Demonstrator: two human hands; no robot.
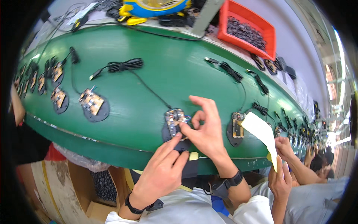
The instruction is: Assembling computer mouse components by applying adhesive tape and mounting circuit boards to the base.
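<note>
In front of me on the green bench lies an uncovered computer mouse (172, 122), a black base with a tan circuit board and a scroll wheel. My left hand (160, 171) grips its near end, the index fingertip on the board and other fingers at the base's edge. The thumb of my right hand (207, 132) presses on the board's right side; the middle fingers curl beside it and the index finger sticks up. Thin coloured wires show by those fingers. From the far end of the mouse a black cable runs to a tied cable bundle (128, 65).
More uncovered mice (95, 104) lie to the left, and another mouse (237, 128) to the right. A co-worker's hands (281, 179) hold a pale sheet (259, 128) there. Beyond the bench (123, 123) stand a red bin (274, 37) of dark parts and a blue-yellow fan (154, 11).
</note>
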